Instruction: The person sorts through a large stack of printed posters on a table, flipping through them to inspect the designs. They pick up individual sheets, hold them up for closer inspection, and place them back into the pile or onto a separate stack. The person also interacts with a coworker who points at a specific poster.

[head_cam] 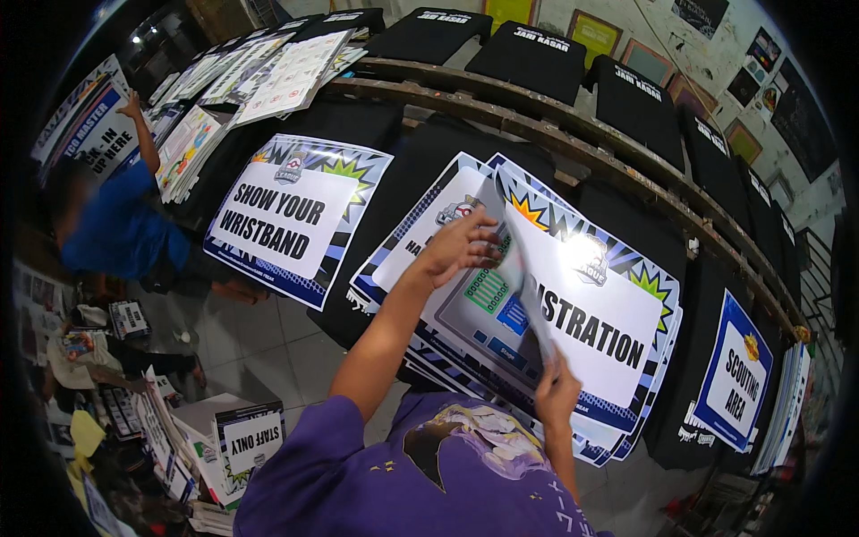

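Observation:
Printed poster sheets lie in a messy stack before me, on black shirts spread over a rail table. My right hand pinches the lower edge of a lifted, curling sheet. Over a sheet with a floor-plan print, my left hand is spread, close to the curl's left side; whether it touches paper is unclear. Right of the curl shows a large white, blue and purple sign with glare on it. A wristband sign lies separately to the left. Farther right sits a blue-bordered sign.
Wooden rails run behind the stack, with more black shirts beyond. Piled boards stand at upper left. A person in blue handles a large sign there. Another person is low at left, near stacked signs. Upright boards stand far right.

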The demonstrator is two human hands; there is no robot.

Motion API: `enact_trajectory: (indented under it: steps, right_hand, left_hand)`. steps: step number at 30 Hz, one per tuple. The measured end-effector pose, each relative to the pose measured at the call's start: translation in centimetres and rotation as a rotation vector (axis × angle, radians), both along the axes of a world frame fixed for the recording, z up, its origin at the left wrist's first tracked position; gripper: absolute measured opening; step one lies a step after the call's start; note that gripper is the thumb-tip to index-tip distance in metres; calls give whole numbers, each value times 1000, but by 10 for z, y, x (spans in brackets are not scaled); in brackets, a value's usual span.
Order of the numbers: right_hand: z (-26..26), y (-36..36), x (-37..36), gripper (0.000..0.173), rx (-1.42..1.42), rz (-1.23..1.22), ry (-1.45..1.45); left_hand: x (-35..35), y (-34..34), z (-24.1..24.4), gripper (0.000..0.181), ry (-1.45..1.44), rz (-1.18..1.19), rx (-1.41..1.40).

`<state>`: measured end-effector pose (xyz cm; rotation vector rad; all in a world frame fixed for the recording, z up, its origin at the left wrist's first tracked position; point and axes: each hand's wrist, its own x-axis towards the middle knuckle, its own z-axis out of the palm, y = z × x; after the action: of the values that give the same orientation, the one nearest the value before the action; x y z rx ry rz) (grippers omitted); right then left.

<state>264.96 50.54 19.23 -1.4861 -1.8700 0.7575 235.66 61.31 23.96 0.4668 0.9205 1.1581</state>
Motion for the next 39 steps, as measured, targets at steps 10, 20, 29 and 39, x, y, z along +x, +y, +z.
enact_trajectory:
  steps: [10,20,29,39]
  right_hand:
    - [42,36,111,28,279,-683,500]
    - [53,27,128,33,370,-725,469]
    - [58,22,70,27,237,-466,128]
    - [46,23,-16,38,300,379,41]
  left_hand:
    - [-95,-75,-82,45,1555,477,37]
    - [-112,-94,-98,49,1675,392,-157]
    - [-93,-80,-9,33,1142,-68,10]
    - [-15,-16,59,31,53,-58,153]
